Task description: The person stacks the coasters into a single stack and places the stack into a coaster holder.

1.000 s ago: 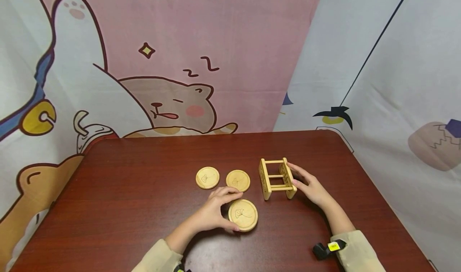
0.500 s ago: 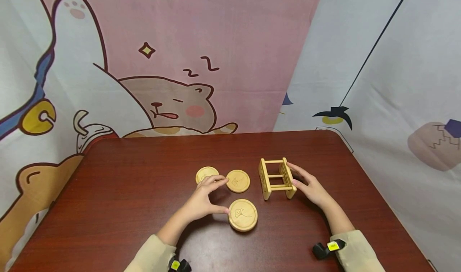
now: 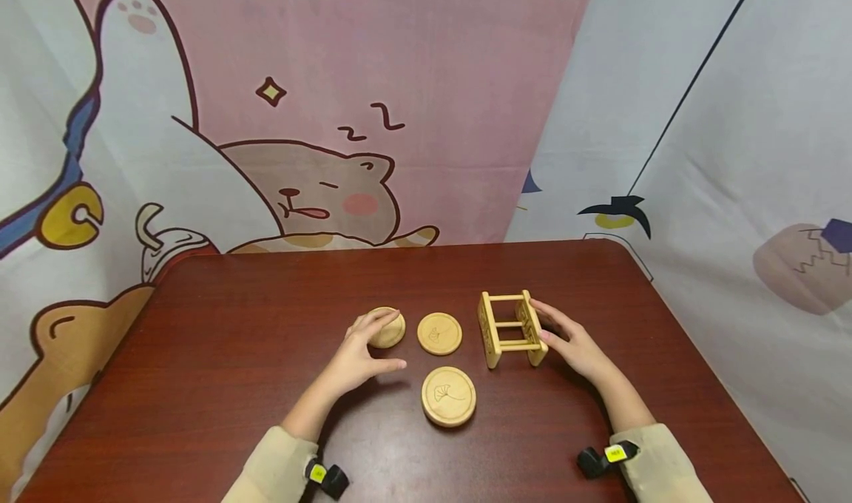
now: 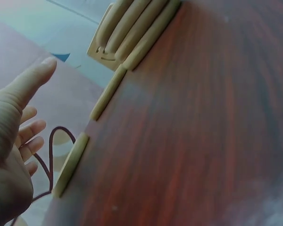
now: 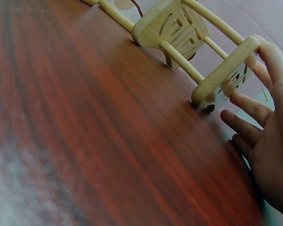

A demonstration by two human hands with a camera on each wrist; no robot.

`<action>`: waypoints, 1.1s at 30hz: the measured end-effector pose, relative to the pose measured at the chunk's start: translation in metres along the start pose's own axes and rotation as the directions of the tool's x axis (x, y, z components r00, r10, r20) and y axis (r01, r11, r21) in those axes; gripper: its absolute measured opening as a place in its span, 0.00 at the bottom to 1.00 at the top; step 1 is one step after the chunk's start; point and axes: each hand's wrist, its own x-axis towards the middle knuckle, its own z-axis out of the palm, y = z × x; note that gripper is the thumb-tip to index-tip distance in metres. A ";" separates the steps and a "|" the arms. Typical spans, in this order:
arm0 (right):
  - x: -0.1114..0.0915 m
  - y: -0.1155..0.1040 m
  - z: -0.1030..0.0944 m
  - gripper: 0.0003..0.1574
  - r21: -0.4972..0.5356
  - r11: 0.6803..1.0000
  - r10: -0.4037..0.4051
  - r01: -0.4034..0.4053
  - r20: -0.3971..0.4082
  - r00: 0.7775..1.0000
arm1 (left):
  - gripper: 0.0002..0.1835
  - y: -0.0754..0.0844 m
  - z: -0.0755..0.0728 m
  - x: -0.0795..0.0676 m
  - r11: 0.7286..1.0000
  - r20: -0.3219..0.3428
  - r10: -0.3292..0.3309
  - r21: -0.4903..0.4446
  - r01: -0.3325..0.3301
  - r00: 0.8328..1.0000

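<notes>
In the head view my left hand [image 3: 356, 351] reaches over the far-left round wooden coaster [image 3: 393, 334], its fingers partly covering it. The thumb stands apart from the coaster; whether a fingertip touches it, I cannot tell. A second coaster [image 3: 439, 333], engraved with a ginkgo leaf, lies flat just to the right. Nearer me is a stack of coasters [image 3: 449, 396], seen edge-on as several discs [image 4: 137, 35] in the left wrist view. My right hand [image 3: 575, 348] rests its fingers and thumb against the right side panel of a wooden coaster rack [image 3: 511, 325] standing on the table.
Everything stands on a reddish-brown wooden table [image 3: 266, 385]. Behind it hangs a cartoon-printed cloth [image 3: 466, 118], and another cloth side [image 3: 752, 155] closes off the right. Black wrist cameras [image 3: 329, 477] sit at both sleeves.
My left hand has let go of the coaster stack and moved left and away from me to the far-left coaster. The right hand and the rack have not moved.
</notes>
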 end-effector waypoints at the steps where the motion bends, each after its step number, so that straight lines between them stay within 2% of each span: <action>1: 0.000 0.000 0.000 0.33 -0.003 1.000 0.001 -0.001 0.002 1.000 | 0.43 -0.003 0.000 0.000 1.000 -0.008 -0.006 0.002 0.006 1.000; 9: 0.000 -0.001 0.000 0.34 -0.009 1.000 0.006 -0.006 0.011 1.000 | 0.44 -0.017 -0.004 0.000 0.995 -0.039 -0.096 0.029 0.097 0.995; 17: -0.001 -0.002 -0.001 0.33 -0.005 1.000 0.007 -0.007 0.007 1.000 | 0.45 -0.029 -0.004 0.003 0.995 -0.056 -0.091 0.046 0.094 0.994; 27: -0.001 -0.002 -0.001 0.33 0.000 1.000 0.014 -0.014 0.007 1.000 | 0.47 -0.035 -0.006 0.010 0.977 -0.035 -0.174 0.117 0.177 0.984; 33: 0.000 -0.002 0.000 0.33 0.005 1.000 0.001 -0.002 0.009 1.000 | 0.48 -0.037 -0.006 0.012 0.966 -0.021 -0.187 0.176 0.187 0.982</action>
